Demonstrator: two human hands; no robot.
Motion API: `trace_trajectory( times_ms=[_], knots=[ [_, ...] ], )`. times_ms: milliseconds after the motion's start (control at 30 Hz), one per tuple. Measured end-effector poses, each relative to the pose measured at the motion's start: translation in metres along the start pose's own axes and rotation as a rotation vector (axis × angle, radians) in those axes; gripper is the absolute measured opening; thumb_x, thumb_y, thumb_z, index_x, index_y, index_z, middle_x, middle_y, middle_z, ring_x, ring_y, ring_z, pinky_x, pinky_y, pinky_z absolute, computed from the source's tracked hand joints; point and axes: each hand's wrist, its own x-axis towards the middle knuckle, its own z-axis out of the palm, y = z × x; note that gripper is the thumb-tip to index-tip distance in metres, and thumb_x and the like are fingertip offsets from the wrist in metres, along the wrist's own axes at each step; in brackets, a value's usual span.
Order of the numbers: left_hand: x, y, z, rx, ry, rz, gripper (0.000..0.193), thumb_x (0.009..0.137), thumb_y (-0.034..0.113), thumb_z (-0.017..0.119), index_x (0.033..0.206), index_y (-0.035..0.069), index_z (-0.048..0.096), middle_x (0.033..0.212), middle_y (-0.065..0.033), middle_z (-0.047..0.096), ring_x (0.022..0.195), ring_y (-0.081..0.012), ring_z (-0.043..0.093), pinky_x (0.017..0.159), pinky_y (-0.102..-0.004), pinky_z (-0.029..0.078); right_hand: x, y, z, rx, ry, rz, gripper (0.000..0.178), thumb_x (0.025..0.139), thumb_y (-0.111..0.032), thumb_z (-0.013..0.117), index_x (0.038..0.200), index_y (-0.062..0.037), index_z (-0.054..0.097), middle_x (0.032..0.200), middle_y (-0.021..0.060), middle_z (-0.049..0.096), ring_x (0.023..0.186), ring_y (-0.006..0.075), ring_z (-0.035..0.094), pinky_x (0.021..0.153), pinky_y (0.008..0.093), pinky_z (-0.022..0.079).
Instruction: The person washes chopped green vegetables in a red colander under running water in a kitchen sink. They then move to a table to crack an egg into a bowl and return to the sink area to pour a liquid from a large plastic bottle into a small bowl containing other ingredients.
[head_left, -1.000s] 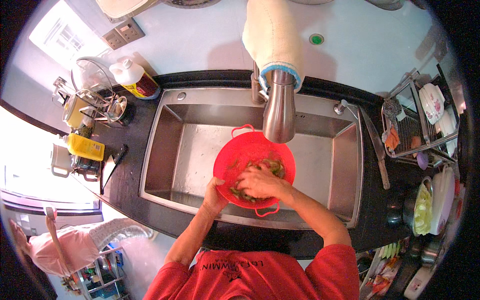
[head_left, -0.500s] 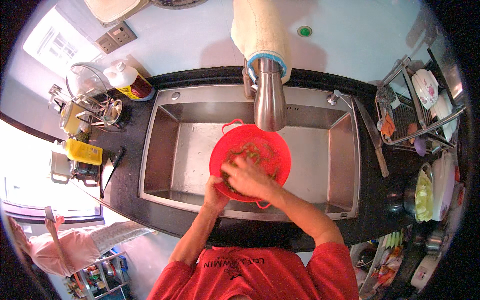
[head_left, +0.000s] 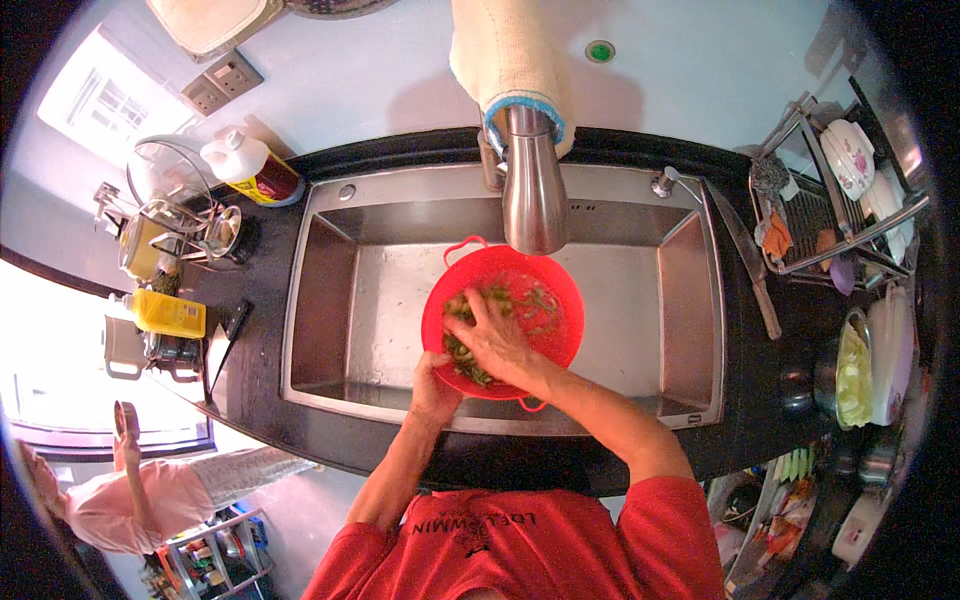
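Note:
A round red basin with small loop handles is held over the steel sink, below the faucet. Water and chopped green vegetables are inside it. My left hand grips the near-left part of its rim, thumb over the edge; the fingers underneath are hidden. Inside the basin, my right hand rests on the greens with its fingers stretched and spread, the tips partly among the pieces. The brushed steel faucet hangs just beyond the basin's far rim, a cloth sleeve around its upper part.
Right of the sink lie a knife, a dish rack and a bowl of pale leaves. On the left are a large jug, a yellow bottle and a dark-handled knife. Another person stands at lower left.
My right hand has shifted slightly left and its fingers have spread over the greens, which are pushed toward the basin's left side. My left hand keeps its hold on the rim.

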Motion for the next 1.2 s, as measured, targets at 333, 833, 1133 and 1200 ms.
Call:
trace_trajectory(
  times_ms=[333, 833, 1133, 1200],
  knots=[
    [0.008, 0.003, -0.01, -0.011, -0.025, -0.042, 0.054, 0.069, 0.017, 0.049, 0.121, 0.003, 0.045, 0.118, -0.0131, 0.053, 0.108, -0.0295, 0.05, 0.095, -0.0437, 0.039, 0.001, 0.015, -0.021, 0.194, 0.009, -0.092, 0.04, 0.072, -0.018, 0.061, 0.112, -0.0173, 0.056, 0.104, 0.0154, 0.048, 0.099, 0.0354, 0.046, 0.077, 0.0528, 0.041],
    [-0.001, 0.012, -0.022, 0.089, -0.008, 0.012, 0.055, 0.067, 0.019, 0.051, 0.12, 0.004, 0.046, 0.116, -0.0111, 0.054, 0.106, -0.0275, 0.051, 0.095, -0.0411, 0.039, 0.013, 0.031, -0.031, -0.163, 0.078, 0.075, 0.031, 0.075, -0.018, 0.057, 0.103, -0.0042, 0.056, 0.108, 0.0152, 0.05, 0.093, 0.0341, 0.052, 0.075, 0.0516, 0.044],
    [-0.011, 0.025, -0.013, 0.106, -0.043, 0.113, 0.057, 0.067, 0.017, 0.053, 0.121, 0.003, 0.045, 0.119, -0.0109, 0.052, 0.109, -0.0281, 0.05, 0.096, -0.0414, 0.038, 0.009, -0.038, -0.039, -0.162, 0.051, -0.124, 0.023, 0.076, -0.019, 0.052, 0.094, -0.0056, 0.059, 0.097, 0.0098, 0.058, 0.093, 0.0273, 0.053, 0.07, 0.0436, 0.045],
    [-0.016, 0.025, -0.008, 0.075, -0.053, 0.133, 0.055, 0.067, 0.015, 0.051, 0.121, 0.003, 0.045, 0.117, -0.0103, 0.053, 0.107, -0.0264, 0.051, 0.095, -0.0398, 0.039, 0.026, -0.015, -0.034, -0.073, 0.1, -0.16, 0.023, 0.077, -0.019, 0.052, 0.095, -0.0063, 0.059, 0.099, 0.0086, 0.058, 0.094, 0.0266, 0.053, 0.073, 0.0438, 0.044]
  ],
)
